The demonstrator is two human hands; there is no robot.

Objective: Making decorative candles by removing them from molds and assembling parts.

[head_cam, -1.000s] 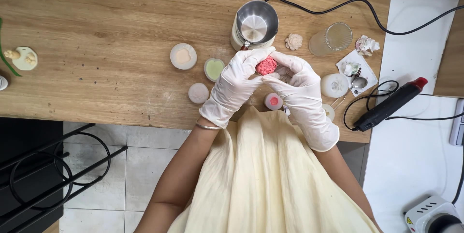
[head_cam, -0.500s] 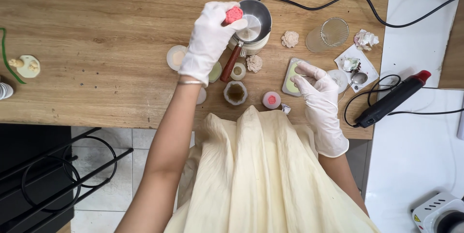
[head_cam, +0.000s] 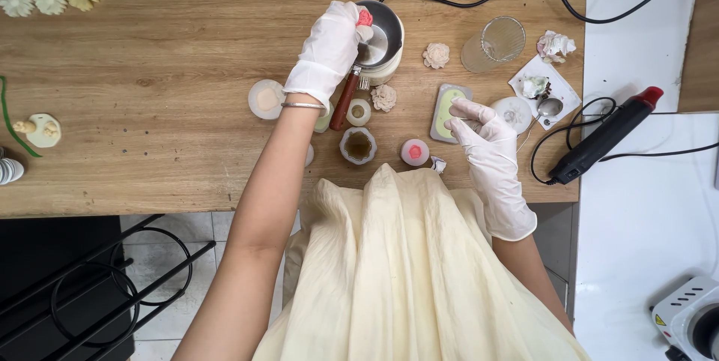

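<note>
The pink flower-shaped piece (head_cam: 365, 16) sits pinched in the fingertips of the gloved left hand (head_cam: 329, 50), held over the rim of the small metal pot (head_cam: 382, 31), whose red-brown handle (head_cam: 344, 102) runs back under that wrist. In the head view — the only one — the right hand (head_cam: 483, 140), gloved too, has its fingers curled down onto the near edge of a grey mould with a pale green filling (head_cam: 448, 110), touching it; whether it actually grips the mould cannot be told. Between the two hands lie a cream flower (head_cam: 384, 97), a small round mould (head_cam: 359, 111), a scalloped mould with dark filling (head_cam: 358, 144) and a round pink-topped mould (head_cam: 414, 152). Beyond the right hand stand a clear glass (head_cam: 494, 40) and another cream flower (head_cam: 436, 55); outside it lies a black tool with a red tip (head_cam: 607, 136). Just outside the left wrist is a round peach-filled mould (head_cam: 267, 99) — all on the wooden table (head_cam: 165, 54).
</note>
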